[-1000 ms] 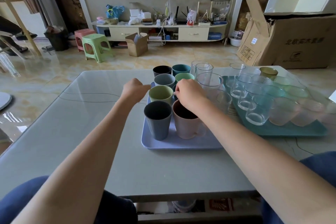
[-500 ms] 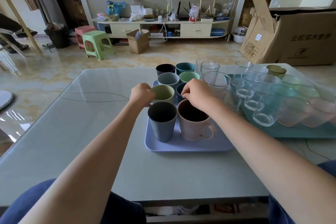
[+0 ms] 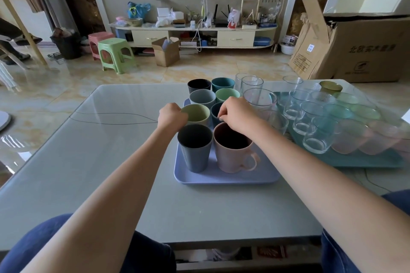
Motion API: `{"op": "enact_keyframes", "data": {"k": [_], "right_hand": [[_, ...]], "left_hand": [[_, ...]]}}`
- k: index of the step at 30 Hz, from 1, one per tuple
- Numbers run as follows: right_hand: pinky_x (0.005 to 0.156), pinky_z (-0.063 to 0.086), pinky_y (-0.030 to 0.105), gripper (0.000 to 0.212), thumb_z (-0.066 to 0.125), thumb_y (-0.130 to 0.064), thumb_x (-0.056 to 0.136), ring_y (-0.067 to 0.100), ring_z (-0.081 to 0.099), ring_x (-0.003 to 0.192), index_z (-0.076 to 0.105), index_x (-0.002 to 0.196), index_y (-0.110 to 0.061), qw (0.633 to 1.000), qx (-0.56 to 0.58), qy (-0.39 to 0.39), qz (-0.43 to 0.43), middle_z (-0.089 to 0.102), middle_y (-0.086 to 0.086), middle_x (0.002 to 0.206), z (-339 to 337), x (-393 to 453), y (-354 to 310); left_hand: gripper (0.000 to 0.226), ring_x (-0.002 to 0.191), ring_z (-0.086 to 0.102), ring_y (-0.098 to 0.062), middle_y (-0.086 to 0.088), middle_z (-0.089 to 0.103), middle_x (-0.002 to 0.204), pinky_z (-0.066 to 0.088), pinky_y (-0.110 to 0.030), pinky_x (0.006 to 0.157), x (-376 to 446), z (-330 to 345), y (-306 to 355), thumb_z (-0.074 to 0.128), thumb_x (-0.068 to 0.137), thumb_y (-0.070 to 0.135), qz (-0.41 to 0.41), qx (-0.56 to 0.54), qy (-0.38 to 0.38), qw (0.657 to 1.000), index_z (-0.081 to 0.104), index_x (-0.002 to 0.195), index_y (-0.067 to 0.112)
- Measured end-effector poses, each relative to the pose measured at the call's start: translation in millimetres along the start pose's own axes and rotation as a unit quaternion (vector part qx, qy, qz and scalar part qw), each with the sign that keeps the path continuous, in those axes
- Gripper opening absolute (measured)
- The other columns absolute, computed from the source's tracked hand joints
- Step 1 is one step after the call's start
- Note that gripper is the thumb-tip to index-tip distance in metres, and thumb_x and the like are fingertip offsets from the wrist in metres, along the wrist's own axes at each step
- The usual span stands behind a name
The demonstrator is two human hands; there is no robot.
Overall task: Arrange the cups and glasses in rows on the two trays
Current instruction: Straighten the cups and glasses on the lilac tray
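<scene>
Right, both hands are in over the lavender tray [image 3: 224, 178] on the grey bench [image 3: 88, 162], and the cups stand there upright, mouths up, in two columns running away from the person. Nearest on the left is a slate-blue tumbler [image 3: 195, 147], tall and tapered; beside it, touching or nearly so, a pink mug [image 3: 233, 150] with its handle pointing right and towards the person. Behind the tumbler sits a pale green cup [image 3: 196, 114], and the left hand [image 3: 172, 116] is curled at its left rim, fingers closed on the edge. The right hand [image 3: 238, 113] reaches over the mug with fingertips pinching the rim of a dark blue cup [image 3: 216, 113] in the right column, though most of that cup is hidden, so the exact hold is hard to judge. Further back come a grey cup [image 3: 202, 98] and a mint cup [image 3: 226, 94], then a black cup [image 3: 199, 85] and a teal cup [image 3: 223, 84] at the far end. To the right, a teal tray [image 3: 366, 159] carries clear and tinted glasses [image 3: 319, 135] in slanting rows, all upright. A large clear glass [image 3: 259, 98] stands between the two trays, with two tall clear ones behind it.
</scene>
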State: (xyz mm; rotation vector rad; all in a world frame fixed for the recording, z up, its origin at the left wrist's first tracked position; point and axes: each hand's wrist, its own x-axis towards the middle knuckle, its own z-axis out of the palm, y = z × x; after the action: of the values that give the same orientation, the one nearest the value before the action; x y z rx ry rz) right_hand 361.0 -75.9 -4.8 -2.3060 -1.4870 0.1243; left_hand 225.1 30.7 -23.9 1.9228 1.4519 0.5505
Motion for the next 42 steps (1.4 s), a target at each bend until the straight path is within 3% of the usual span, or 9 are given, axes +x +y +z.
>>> {"op": "enact_keyframes", "data": {"k": [4,7,11,14,20,23,27,34,42], "right_hand": [[0.081,0.056,0.041,0.015,0.06,-0.01,0.087,0.026,0.065,0.083,0.074,0.089,-0.015,1.0,-0.016,-0.006,-0.006,0.071,0.008,0.091,-0.1,1.6,-0.8],[0.08,0.055,0.039,0.019,0.055,-0.008,0.088,0.027,0.064,0.083,0.073,0.091,-0.013,1.0,-0.017,-0.007,-0.005,0.07,0.009,0.095,-7.1,8.8,-3.2],[0.083,0.053,0.038,0.023,0.053,-0.003,0.089,0.03,0.062,0.094,0.069,0.103,-0.011,0.998,-0.054,0.025,-0.006,0.066,0.011,0.107,-29.3,30.4,-8.0],[0.073,0.048,0.032,0.026,0.05,0.003,0.089,0.027,0.059,0.086,0.066,0.106,-0.008,0.991,-0.135,0.001,-0.01,0.065,0.012,0.108,-39.3,51.9,-10.2],[0.068,0.041,0.03,0.033,0.047,0.003,0.089,0.029,0.06,0.096,0.064,0.114,-0.008,0.958,-0.254,-0.129,-0.036,0.062,0.012,0.115,-42.4,76.8,-8.1],[0.057,0.039,0.025,0.034,0.047,0.004,0.086,0.028,0.063,0.097,0.065,0.112,-0.007,0.947,-0.277,-0.154,-0.047,0.066,0.01,0.111,-38.2,86.2,-3.4],[0.069,0.049,0.031,0.033,0.051,0.004,0.083,0.026,0.065,0.095,0.067,0.109,-0.007,0.946,-0.271,-0.17,-0.06,0.068,0.009,0.109,-34.4,93.3,3.3],[0.06,0.043,0.028,0.034,0.049,0.006,0.081,0.032,0.066,0.093,0.069,0.106,-0.006,0.957,-0.241,-0.146,-0.073,0.068,0.015,0.106,-30.7,90.5,9.9],[0.077,0.057,0.036,0.032,0.053,0.008,0.081,0.029,0.066,0.086,0.075,0.096,-0.01,0.975,-0.17,-0.107,-0.097,0.07,0.011,0.097,-26.4,88.4,13.4]], "left_hand": [[0.018,0.052,0.05,-0.024,-0.009,0.051,0.065,0.047,-0.026,0.053,-1.1,-3.1,0.2,0.047,0.083,0.017,0.007,0.014,-0.012,1.0,0.049,0.071,0.003],[0.031,0.063,0.054,-0.026,-0.009,0.054,0.072,0.054,-0.034,0.066,0.8,-10.9,-3.6,0.041,0.091,0.032,0.038,-0.016,0.022,0.999,0.053,0.085,0.005],[0.038,0.09,0.059,-0.032,-0.021,0.057,0.106,0.051,-0.037,0.071,18.2,-27.9,-6.6,0.033,0.094,0.004,0.156,0.015,0.009,0.988,0.045,0.127,0.017],[0.055,0.107,0.054,-0.028,-0.016,0.042,0.124,0.048,-0.029,0.084,38.5,-27.7,-2.8,0.037,0.09,-0.012,0.236,0.065,0.014,0.969,0.048,0.131,0.022],[0.046,0.093,0.058,-0.021,-0.01,0.032,0.136,0.054,-0.034,0.085,68.9,-20.5,2.4,0.055,0.087,-0.006,0.341,0.185,-0.019,0.922,0.061,0.121,0.023],[0.04,0.096,0.057,-0.02,-0.008,0.039,0.13,0.054,-0.033,0.085,76.9,-13.5,6.6,0.066,0.082,0.004,0.374,0.198,-0.037,0.905,0.065,0.118,0.021],[0.024,0.089,0.051,-0.018,-0.01,0.051,0.113,0.049,-0.028,0.076,81.7,-5.2,5.1,0.069,0.081,0.014,0.381,0.204,-0.033,0.901,0.07,0.106,0.013],[0.017,0.08,0.057,-0.024,-0.009,0.059,0.096,0.048,-0.033,0.07,83.2,-14.3,-3.2,0.063,0.086,0.012,0.383,0.253,-0.033,0.888,0.072,0.099,0.007],[0.016,0.075,0.053,-0.022,-0.003,0.053,0.088,0.041,-0.03,0.066,81.0,-15.3,-4.5,0.062,0.086,0.013,0.372,0.243,-0.031,0.895,0.071,0.098,0.008]]}}
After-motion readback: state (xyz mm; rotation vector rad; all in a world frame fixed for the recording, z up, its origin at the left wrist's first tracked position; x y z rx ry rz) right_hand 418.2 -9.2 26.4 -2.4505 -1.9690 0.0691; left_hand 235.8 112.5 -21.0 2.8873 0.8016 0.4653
